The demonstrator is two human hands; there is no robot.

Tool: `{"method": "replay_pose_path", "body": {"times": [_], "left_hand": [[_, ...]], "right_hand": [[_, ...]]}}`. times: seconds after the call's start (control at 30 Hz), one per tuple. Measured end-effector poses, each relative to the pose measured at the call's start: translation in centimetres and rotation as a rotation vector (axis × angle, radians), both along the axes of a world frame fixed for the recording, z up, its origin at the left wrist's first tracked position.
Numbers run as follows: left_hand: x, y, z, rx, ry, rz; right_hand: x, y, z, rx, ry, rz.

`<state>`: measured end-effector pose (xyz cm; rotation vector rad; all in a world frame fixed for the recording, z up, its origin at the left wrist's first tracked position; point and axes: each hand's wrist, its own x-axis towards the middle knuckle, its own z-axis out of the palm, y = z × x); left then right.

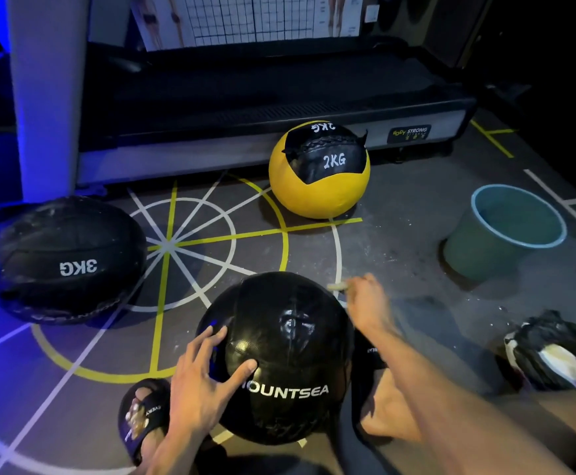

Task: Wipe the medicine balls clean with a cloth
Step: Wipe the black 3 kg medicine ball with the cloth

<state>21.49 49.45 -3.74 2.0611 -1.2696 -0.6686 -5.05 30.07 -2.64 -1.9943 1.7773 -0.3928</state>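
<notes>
mountsea medicine ball (pixel 279 358), glossy black, stitched panels: left hand (pixel 200 371) spread flat on its near side, fingers straight; right hand (pixel 365 299) beyond it pinches a small pale scrap (pixel 336 287).

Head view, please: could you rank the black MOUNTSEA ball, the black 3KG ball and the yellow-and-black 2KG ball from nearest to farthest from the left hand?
1. Black leather MOUNTSEA medicine ball: directly under the left hand, whose spread fingers rest on it.
2. Black 3KG medicine ball: on the floor to the left.
3. Yellow-and-black 2KG medicine ball: farthest, ahead by the treadmill.
</notes>
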Motion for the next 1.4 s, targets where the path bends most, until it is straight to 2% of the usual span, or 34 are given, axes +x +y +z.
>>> {"method": "replay_pose_path", "body": {"times": [0.07,0.1,0.17,0.2,0.27,0.3,0.37,0.53,0.6,0.73,0.83,0.9,1.0,1.1,1.17,1.27,1.33,1.4], "left_hand": [[0.2,-0.1,0.1,0.003,0.018,0.006],[0.2,-0.1,0.1,0.006,0.026,0.014],[-0.1,-0.1,0.2,0.012,0.015,0.016],[0.0,-0.2,0.2,0.011,0.009,0.016],[0.3,-0.1,0.2,0.023,0.002,0.017],[0.4,-0.1,0.3,0.036,-0.002,0.011],[0.2,-0.1,0.4,0.056,0.001,-0.004],[-0.3,-0.8,0.8,0.058,0.028,0.016],[0.1,-0.8,0.8,0.071,0.026,0.011],[1.2,-1.3,1.0,0.13,0.0,-0.009],[1.6,-2.3,2.1,0.104,-0.145,-0.107],[0.6,-2.9,2.6,0.041,-0.229,-0.234],[-0.7,-4.0,2.4,0.086,-0.229,-0.336],[-0.6,-4.7,1.8,0.101,-0.191,-0.332],[-0.1,-5.1,1.7,0.115,-0.151,-0.322],[0.4,-5.7,1.7,0.132,-0.123,-0.331],[0.5,-6.5,1.9,0.144,-0.09,-0.333],[0.6,-7.1,2.1,0.164,-0.077,-0.329]], "right_hand": [[-0.4,-0.2,1.5,-0.077,-0.068,-0.123],[0.5,0.6,2.4,-0.145,-0.138,-0.094],[3.5,3.4,4.0,-0.275,-0.259,0.101],[4.9,5.0,4.2,-0.307,-0.253,0.246],[6.5,8.2,3.4,-0.336,-0.084,0.573],[6.5,8.7,2.8,-0.358,-0.034,0.659],[5.6,7.0,1.8,-0.297,-0.056,0.562],[1.9,0.1,1.3,0.008,-0.069,0.038],[1.2,-0.1,1.9,-0.012,-0.112,-0.06],[2.4,1.6,3.1,-0.142,-0.387,-0.078],[2.4,3.0,3.1,-0.122,-0.479,-0.229],[2.5,4.4,3.3,-0.144,-0.498,-0.224],[4.3,7.6,3.1,-0.232,-0.468,0.057],[5.7,10.9,0.9,-0.28,-0.194,0.474],[4.9,10.4,-0.4,-0.325,-0.058,0.629],[3.8,7.0,-0.6,-0.288,-0.196,0.554],[4.0,5.5,0.0,-0.198,-0.33,0.338],[3.5,4.1,0.7,-0.037,-0.42,0.008]]}}
